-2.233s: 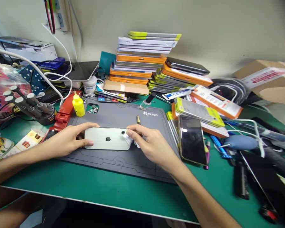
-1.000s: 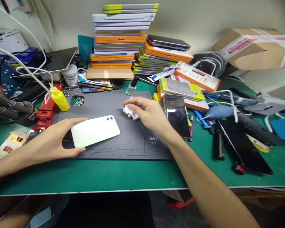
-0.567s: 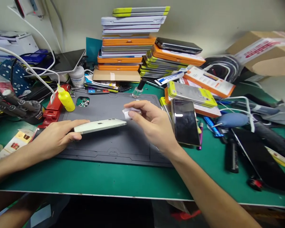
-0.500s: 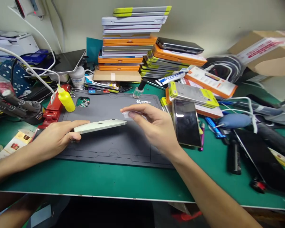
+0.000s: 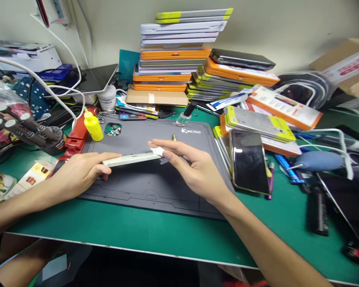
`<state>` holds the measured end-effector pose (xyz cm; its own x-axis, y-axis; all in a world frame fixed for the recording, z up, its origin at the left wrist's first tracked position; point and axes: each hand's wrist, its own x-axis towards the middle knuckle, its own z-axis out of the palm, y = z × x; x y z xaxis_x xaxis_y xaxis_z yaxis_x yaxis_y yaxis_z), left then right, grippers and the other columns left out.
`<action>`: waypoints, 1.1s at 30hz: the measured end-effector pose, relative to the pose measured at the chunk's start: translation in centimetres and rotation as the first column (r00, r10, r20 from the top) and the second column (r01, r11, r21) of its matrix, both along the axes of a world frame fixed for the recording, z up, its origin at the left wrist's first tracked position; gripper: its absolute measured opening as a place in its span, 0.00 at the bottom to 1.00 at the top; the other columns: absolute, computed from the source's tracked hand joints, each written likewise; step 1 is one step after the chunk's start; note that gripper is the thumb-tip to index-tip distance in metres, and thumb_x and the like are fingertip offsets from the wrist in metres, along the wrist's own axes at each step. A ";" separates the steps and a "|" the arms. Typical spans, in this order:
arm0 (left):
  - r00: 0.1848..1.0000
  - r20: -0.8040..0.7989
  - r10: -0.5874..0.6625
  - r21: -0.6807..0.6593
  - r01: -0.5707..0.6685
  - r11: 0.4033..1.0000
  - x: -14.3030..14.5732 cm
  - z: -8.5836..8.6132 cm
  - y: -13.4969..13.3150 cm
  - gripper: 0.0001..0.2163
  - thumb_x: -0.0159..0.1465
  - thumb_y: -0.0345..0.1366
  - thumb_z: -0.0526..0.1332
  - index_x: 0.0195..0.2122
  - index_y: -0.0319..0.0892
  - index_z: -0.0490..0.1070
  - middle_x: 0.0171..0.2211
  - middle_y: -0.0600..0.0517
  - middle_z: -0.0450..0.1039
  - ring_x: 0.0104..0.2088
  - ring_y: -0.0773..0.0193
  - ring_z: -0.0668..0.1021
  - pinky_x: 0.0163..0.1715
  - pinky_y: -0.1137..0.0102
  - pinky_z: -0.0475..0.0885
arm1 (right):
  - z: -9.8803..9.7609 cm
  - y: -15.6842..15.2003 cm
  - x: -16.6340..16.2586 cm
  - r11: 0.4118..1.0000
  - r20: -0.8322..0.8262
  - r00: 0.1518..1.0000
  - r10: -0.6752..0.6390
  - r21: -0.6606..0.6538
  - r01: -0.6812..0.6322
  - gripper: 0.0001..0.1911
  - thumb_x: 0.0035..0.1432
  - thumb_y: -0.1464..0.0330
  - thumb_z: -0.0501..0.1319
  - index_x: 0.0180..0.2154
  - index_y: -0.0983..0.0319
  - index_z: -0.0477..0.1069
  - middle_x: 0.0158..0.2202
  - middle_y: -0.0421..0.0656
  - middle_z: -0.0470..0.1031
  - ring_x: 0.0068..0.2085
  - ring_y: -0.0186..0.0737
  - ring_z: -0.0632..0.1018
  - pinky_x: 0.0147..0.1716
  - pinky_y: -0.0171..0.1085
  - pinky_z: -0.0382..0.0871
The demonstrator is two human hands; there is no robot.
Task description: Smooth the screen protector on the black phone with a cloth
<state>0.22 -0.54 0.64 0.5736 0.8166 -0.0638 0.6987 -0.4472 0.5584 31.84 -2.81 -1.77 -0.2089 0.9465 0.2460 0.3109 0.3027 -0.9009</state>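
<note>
Slim pale-green phone [image 5: 133,160]: held up over the dark grey rectangular mat [image 5: 119,185], seen nearly edge-on, its right end slightly higher than its left.
Crumpled white wipe [image 5: 157,151]: at the phone's right end, overlapping it in view.
Left hand [image 5: 80,171]: gripping the phone by its left end, thumb on the near side.
Right hand [image 5: 196,167]: wipe pinched between thumb and fingers.
Mat lettering: white "WKTOO", near the far right corner.
Small brass-coloured tip [image 5: 174,137]: just beyond the right hand, the rest hidden.
Far edge of the mat: small clear glass bottle with black cap [image 5: 184,118] toward the right, yellow plastic squeeze bottle [image 5: 93,126] toward the left.
Glossy black phone [image 5: 247,159]: right of the mat.
Worktop [image 5: 122,223]: green, carrying the mat, with a tall stack of flat orange, white and grey boxes [image 5: 167,54] at the back.
</note>
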 end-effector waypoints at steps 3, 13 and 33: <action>1.000 0.002 -0.002 0.003 0.002 1.000 0.2 0.3 -0.2 0.35 0.77 0.63 0.43 0.66 0.47 0.75 0.36 0.53 0.85 0.37 0.57 0.83 0.41 0.67 0.74 | 0.0 0.0 -0.3 0.999 -0.046 0.999 -0.011 -0.038 0.009 0.13 0.74 0.62 0.63 0.55 0.53 0.82 0.57 0.39 0.85 0.58 0.45 0.84 0.58 0.43 0.80; 0.996 -0.087 -0.025 0.158 0.038 0.987 -0.3 0.0 -0.3 0.32 0.78 0.62 0.42 0.67 0.52 0.76 0.46 0.51 0.86 0.41 0.57 0.84 0.45 0.66 0.76 | 0.4 0.3 0.1 0.997 0.000 0.998 -0.069 -0.014 0.069 0.12 0.72 0.60 0.65 0.50 0.54 0.85 0.52 0.41 0.87 0.49 0.44 0.85 0.51 0.43 0.79; 0.987 0.039 0.158 -0.148 -0.151 0.977 0.2 0.5 0.8 0.27 0.75 0.60 0.55 0.65 0.48 0.72 0.51 0.48 0.79 0.48 0.55 0.79 0.49 0.64 0.77 | -1.1 1.0 1.1 0.922 0.283 0.937 -0.204 0.377 0.087 0.20 0.67 0.73 0.54 0.52 0.58 0.82 0.35 0.41 0.83 0.32 0.40 0.81 0.38 0.40 0.74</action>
